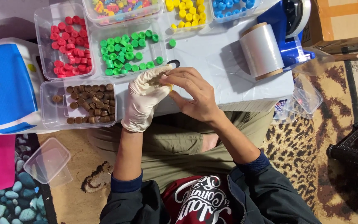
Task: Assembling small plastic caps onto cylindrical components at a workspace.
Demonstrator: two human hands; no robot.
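Now, a small yellow piece (170,86) is pinched between both hands just above the near edge of the bench (212,58). The gloved left hand (143,99) is closed round it from the left, with the fingertips bunched tight. The bare right hand (191,93) is curled over it from the right, its grip narrow and thumb and fingers pressed to the same piece. Only a sliver of yellow is seen, so its shape cannot be made out.

Trays are laid close by: brown pieces (90,103) just left of the glove, green ones (127,52) right behind it, red ones (71,43) further left. A loose green piece (172,42) and a film roll (262,50) are seen beyond.

A slip is the likely risk: so small a piece, held over the bench edge, could be dropped into the lap or onto the patterned rug and lost there. The brown tray could also be nudged by the left wrist.

The yellow and blue trays at the top are cut off by the frame.
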